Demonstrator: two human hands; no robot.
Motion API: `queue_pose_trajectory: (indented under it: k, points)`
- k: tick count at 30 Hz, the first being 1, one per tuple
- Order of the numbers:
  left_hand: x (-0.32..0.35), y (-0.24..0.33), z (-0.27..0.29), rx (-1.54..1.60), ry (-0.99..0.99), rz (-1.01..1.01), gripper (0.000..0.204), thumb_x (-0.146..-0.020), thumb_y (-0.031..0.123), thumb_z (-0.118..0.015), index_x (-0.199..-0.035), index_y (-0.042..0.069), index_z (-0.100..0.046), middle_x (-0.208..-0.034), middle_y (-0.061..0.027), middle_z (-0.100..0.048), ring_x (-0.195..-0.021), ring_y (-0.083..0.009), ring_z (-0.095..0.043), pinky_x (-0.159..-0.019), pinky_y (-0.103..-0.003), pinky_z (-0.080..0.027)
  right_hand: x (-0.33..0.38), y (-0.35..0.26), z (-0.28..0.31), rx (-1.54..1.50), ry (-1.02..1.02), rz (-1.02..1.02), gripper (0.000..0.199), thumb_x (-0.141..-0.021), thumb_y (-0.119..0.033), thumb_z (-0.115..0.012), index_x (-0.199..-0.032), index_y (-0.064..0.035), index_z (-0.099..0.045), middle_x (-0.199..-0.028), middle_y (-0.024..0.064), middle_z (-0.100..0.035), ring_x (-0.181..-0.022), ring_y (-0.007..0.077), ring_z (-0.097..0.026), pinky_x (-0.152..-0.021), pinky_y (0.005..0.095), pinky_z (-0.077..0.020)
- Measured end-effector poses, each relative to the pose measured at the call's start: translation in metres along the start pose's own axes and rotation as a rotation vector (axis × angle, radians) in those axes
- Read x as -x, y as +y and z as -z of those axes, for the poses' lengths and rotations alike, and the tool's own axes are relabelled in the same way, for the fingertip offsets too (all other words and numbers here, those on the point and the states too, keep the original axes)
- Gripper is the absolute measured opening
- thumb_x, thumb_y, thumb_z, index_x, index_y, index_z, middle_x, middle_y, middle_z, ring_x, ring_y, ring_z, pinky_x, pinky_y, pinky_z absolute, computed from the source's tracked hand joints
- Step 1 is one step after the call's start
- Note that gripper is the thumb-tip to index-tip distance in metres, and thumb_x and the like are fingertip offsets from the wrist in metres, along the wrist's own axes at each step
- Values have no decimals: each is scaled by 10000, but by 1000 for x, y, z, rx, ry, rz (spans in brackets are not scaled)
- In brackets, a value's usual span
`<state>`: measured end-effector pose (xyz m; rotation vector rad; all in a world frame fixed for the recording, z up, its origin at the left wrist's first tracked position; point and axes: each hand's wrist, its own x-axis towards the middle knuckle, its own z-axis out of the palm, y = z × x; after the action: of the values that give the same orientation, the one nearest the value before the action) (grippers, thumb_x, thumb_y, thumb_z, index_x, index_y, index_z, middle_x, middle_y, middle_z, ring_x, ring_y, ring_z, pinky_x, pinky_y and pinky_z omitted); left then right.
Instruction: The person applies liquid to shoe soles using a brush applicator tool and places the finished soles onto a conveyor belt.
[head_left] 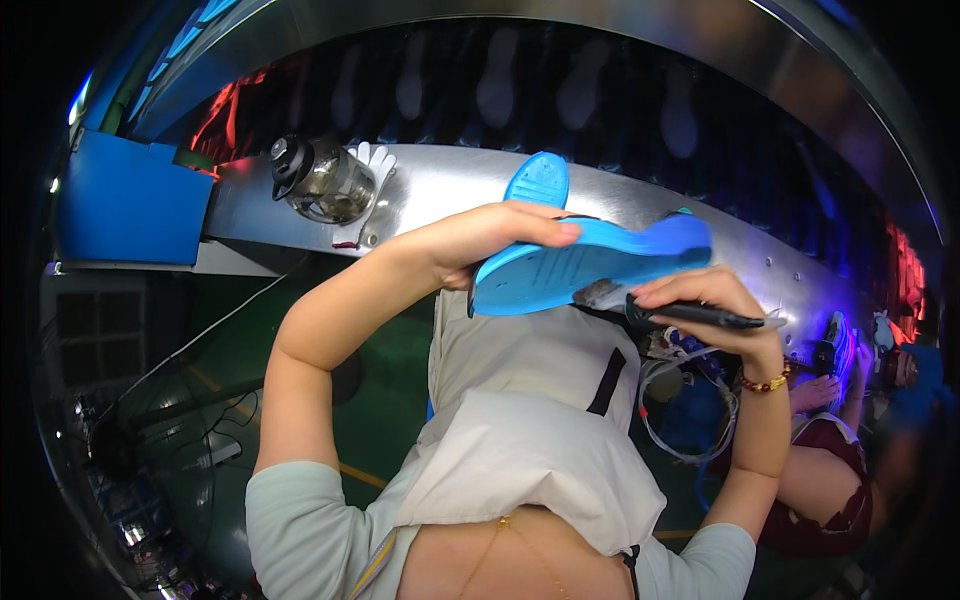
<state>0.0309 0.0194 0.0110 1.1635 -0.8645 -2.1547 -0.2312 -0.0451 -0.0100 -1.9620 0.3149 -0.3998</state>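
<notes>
My left hand (520,225) grips a bright blue shoe sole (560,270), with the thumb over its upper edge and the fingers beneath the heel-side end. The sole is tilted, its grooved inner face turned toward me. Closed around a black-handled brush (700,315) is my right hand (715,290). The brush's dark and whitish head lies at the sole's near edge; whether it touches there I cannot tell. A second blue sole (540,180) rests on the metal bench just beyond my left hand.
Along the metal bench (440,175) stand a glass jug (325,185) with a black lid and a white glove (378,165). Behind runs a dark belt (540,90) carrying several soles. A blue box (130,200) is at the left; a co-worker's hand (815,392) shows at right, near coiled clear tubing (650,415).
</notes>
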Motion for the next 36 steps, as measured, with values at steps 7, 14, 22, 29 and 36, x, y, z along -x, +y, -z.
queue_pose_trajectory:
  k: [7, 14, 22, 29, 36]
  points:
    - [3, -7, 12, 47, 91, -22, 632, -802, 348, -573, -1255, -47, -378, -1145, -207, -494, -970, -233, -554, -790, -322, -484, 6, 10, 16, 14, 117, -127, 211, -693, 9, -660, -903, -4, -637, -961, 127, -637, -912, 200, -611, -810, 295, -476]
    - [-7, -17, 28, 122, 98, -165, 569, -829, 326, -544, -1244, -28, -382, -1082, -161, -535, -920, -194, -565, -765, -314, -485, -8, -14, 5, -27, 136, -246, 176, -710, -90, -678, -864, -8, -666, -801, 97, -664, -683, 115, -619, -641, 230, -487]
    - [-40, -33, 2, 140, 194, -257, 384, -884, 233, -455, -1220, 48, -454, -1045, -87, -549, -942, -163, -531, -798, -299, -444, -71, -11, -27, -239, 425, -338, 233, -788, -152, -582, -665, 45, -573, -583, 61, -565, -488, 102, -559, -455, 208, -443]
    - [-46, -41, 7, 101, 273, -334, 453, -868, 244, -464, -1258, 25, -393, -1066, -98, -527, -875, -147, -546, -734, -268, -458, -79, 18, -22, -363, 543, -407, 267, -819, -193, -563, -666, 26, -558, -577, 78, -570, -448, 116, -572, -404, 184, -442]
    - [-45, -46, 19, 380, 277, -289, 481, -867, 316, -462, -1237, 19, -382, -1130, -156, -510, -972, -239, -554, -820, -369, -470, -65, 71, -6, -398, 1070, -343, 250, -817, -217, -600, -763, 26, -607, -652, 77, -607, -516, 111, -594, -483, 182, -476]
